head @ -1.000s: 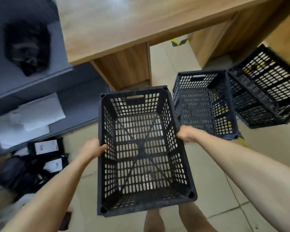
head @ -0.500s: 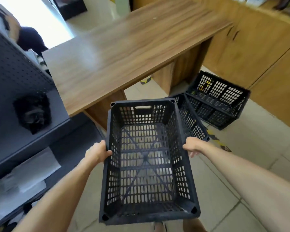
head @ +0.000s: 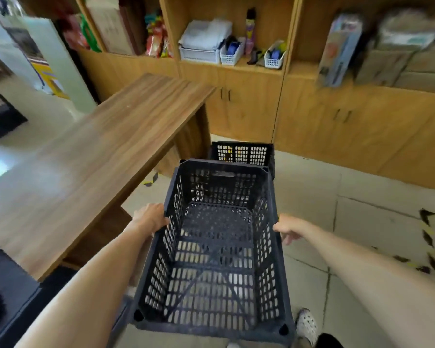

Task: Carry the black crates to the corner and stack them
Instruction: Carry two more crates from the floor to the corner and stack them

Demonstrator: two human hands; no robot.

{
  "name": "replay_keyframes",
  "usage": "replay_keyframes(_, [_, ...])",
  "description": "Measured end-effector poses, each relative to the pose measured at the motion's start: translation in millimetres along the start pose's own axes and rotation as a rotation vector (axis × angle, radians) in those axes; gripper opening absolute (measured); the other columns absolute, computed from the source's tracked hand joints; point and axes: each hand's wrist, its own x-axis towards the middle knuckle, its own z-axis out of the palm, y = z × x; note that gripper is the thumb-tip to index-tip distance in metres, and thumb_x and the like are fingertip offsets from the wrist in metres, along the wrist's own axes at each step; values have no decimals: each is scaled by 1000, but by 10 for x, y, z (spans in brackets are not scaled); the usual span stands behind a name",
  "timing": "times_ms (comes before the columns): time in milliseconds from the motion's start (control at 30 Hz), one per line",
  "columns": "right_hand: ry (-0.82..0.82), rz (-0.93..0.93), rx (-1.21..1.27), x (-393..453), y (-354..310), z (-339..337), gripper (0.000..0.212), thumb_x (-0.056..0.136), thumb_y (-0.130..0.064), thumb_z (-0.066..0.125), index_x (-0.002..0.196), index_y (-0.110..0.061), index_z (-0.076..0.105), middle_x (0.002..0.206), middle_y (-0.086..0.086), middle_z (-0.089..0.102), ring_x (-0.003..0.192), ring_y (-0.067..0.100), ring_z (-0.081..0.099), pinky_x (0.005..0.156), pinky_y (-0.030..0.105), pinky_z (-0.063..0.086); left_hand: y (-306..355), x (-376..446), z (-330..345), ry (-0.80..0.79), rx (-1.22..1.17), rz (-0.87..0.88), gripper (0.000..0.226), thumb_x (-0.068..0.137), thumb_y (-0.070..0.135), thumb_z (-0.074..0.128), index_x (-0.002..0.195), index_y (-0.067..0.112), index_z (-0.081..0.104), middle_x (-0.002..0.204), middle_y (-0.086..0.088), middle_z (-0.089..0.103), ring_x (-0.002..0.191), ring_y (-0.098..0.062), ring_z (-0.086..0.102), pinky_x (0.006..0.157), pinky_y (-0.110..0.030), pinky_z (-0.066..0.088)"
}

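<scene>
I hold an empty black perforated crate in front of me, level, above the tiled floor. My left hand grips its left long rim and my right hand grips its right long rim. Beyond its far end another black crate stands on the floor by the wooden cabinet; the held crate hides most of it. Through the mesh floor of the held crate something dark shows below, too unclear to name.
A long wooden desk runs along my left. Wooden cabinets with shelves of boxes and small baskets fill the wall ahead. Black-and-yellow floor tape marks the tiles at right. My shoe shows at the bottom.
My view has lifted and turned toward the cabinets. The crate stays in both hands and now lines up over the crates on the floor, hiding most of them.
</scene>
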Motion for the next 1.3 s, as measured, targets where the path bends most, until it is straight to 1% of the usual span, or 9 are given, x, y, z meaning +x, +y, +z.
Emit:
replay_keyframes(133, [6,26,120,-16,570,-225,27,101,-20,36,118,0,43,119,24,64,52,17,56,45,24,41,676,238,-231,3,58,114,31,88,33,63,104,6,60,106,-14,66,98,-32,64,85,-43,54])
replay_keyframes(233, [10,67,189,28,1089,-401,33,102,-23,37,125,-1,47,121,20,64,54,16,57,49,25,44,1307,280,-352,32,137,178,27,89,36,62,98,11,58,96,-9,65,89,-29,64,69,-37,53])
replay_keyframes(500, [46,212,367,78,2660,-1086,37,102,-29,37,126,-5,49,102,9,67,59,14,54,73,30,50,3285,361,-581,48,206,276,46,93,40,59,126,9,52,123,-12,62,114,-31,61,88,-40,48])
replay_keyframes(567, [68,236,395,69,3034,-1289,37,101,-28,38,126,-3,50,86,6,62,57,14,53,65,27,46,3752,368,-668,34,222,312,43,94,40,58,124,10,54,118,-10,64,109,-30,63,88,-41,50])
replay_keyframes(700, [118,269,473,77,3641,-1633,37,101,-26,37,128,-3,48,110,16,64,70,20,57,74,30,50,4541,473,-781,18,243,380,38,94,41,57,117,11,56,108,-7,68,102,-28,65,85,-40,52])
replay_keyframes(867, [187,312,517,92,4194,-1921,23,100,-23,40,116,-8,47,107,12,60,63,17,53,55,26,44,5429,682,-874,-9,298,480,36,94,41,56,113,11,56,106,-7,67,100,-28,66,84,-40,52])
replay_keyframes(1100, [189,413,654,412,4789,-2383,13,99,-16,41,99,-4,47,74,9,47,52,17,40,49,27,35,6750,1301,-1164,6,451,642,36,96,40,55,114,9,55,105,-9,64,103,-29,62,76,-35,44])
replay_keyframes(1233, [191,491,732,637,5101,-2839,13,99,-17,42,93,-7,47,66,6,40,46,15,35,44,25,32,7578,1758,-1408,-54,487,731,34,96,38,55,115,10,58,106,-6,63,106,-27,61,91,-38,48])
replay_keyframes(1300, [180,531,777,718,5263,-3114,18,100,-23,42,102,-7,48,63,5,40,42,14,34,44,23,31,7978,1982,-1558,-79,521,781,37,96,39,55,120,11,59,113,-5,65,107,-26,62,93,-39,49])
